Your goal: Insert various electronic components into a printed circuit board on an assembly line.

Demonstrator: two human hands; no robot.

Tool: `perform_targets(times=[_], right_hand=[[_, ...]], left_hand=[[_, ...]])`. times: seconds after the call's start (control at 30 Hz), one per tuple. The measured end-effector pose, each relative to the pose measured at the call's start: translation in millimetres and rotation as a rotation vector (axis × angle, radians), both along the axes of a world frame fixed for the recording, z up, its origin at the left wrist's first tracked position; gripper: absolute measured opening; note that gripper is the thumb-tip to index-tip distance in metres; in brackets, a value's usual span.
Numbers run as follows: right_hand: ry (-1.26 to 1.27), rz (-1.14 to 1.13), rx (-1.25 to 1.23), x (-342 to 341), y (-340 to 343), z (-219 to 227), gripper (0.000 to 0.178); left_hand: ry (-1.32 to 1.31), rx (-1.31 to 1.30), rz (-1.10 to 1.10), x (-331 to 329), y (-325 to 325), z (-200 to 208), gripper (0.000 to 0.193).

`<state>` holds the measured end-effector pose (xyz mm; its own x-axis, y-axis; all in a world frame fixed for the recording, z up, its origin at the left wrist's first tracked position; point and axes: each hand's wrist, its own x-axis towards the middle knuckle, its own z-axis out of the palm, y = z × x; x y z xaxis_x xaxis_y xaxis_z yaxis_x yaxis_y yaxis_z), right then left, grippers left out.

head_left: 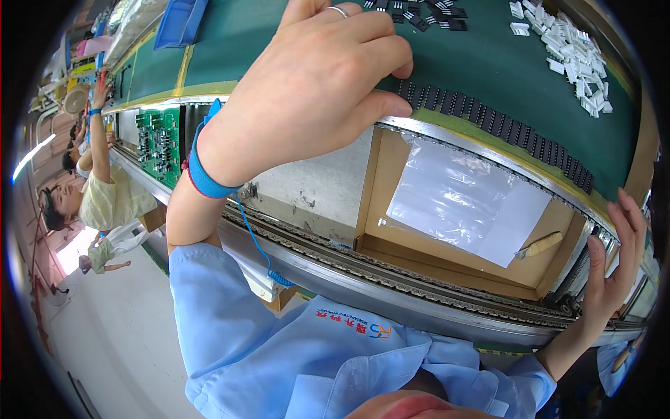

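My left hand [324,84], with a ring and a blue wrist strap [204,167], reaches over the bench edge. Its fingers are curled and the thumb presses near the left end of a long row of black chips [502,129]. Whatever lies between the fingertips is hidden under the hand. The chips stand side by side along the metal rail [447,135]. At the right, my right hand [618,258] is open, fingers stretched up and thumb apart, beside the end of the rail, with nothing in it.
Loose black three-legged components [433,15] and a pile of white connectors [576,63] lie on the green mat [481,52]. A blue bin [180,24] and a green circuit board [159,145] are leftward. Below the rail sits a cardboard box [391,255] with a plastic bag [464,199]. Co-workers [105,195] stand far left.
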<state>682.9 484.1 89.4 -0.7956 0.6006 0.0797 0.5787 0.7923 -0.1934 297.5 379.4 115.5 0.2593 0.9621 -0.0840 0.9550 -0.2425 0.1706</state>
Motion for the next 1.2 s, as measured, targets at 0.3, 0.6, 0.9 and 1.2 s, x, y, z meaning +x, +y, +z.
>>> perform_targets(times=[0.3, 0.6, 0.9, 1.2], right_hand=[[-0.008, -0.009, -0.031, 8.7, 2.8, -1.3, 0.037], [0.025, 0.003, -0.019, 0.0, 0.5, -1.5, 0.034], [-0.010, -0.007, -0.019, 6.9, 0.1, -0.8, 0.034], [-0.025, -0.029, -0.014, 1.3, -2.0, -1.1, 0.033]], left_hand=[[0.121, 0.080, 0.250, -39.2, -26.5, 4.8, 0.020], [0.128, 0.156, 0.134, -29.2, -26.1, -17.4, 0.012], [-0.031, 0.541, -0.017, -14.5, -9.0, -36.4, 0.009], [0.034, 0.210, 0.281, -17.2, -23.0, -14.5, 0.015]])
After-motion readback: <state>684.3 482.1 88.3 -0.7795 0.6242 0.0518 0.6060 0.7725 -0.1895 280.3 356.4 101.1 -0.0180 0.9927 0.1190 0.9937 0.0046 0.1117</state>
